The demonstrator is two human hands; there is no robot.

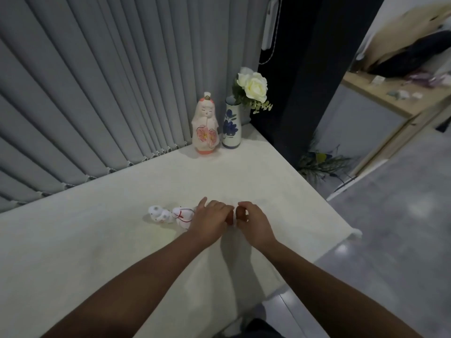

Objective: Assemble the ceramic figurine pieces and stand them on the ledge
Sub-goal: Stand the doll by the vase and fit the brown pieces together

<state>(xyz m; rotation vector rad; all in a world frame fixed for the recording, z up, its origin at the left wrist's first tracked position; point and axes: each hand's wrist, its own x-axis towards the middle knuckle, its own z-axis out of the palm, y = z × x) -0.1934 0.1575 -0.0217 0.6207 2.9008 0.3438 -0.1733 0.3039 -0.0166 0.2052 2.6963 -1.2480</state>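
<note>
Two small white ceramic pieces lie on the pale ledge (pixel 122 240): a rounded head piece with grey dots (pixel 159 213) and, beside it, a body piece tied with red string (pixel 183 215). My left hand (pixel 210 219) rests just right of the body piece, fingers curled, its wrist covering that piece's right edge. My right hand (pixel 251 222) is close beside it, fingers pinched. A sliver of something small and white (pixel 234 219) shows between the two hands; most of it is hidden. A tall pink-and-white ceramic doll (pixel 205 125) stands upright at the back of the ledge.
A blue-and-white vase (pixel 231 126) with white roses (pixel 253 87) stands right of the doll. Grey vertical blinds (pixel 97 93) run along the ledge's back. The ledge's right edge drops to a grey floor (pixel 390 215). A dark pillar (pixel 300 69) rises behind the vase.
</note>
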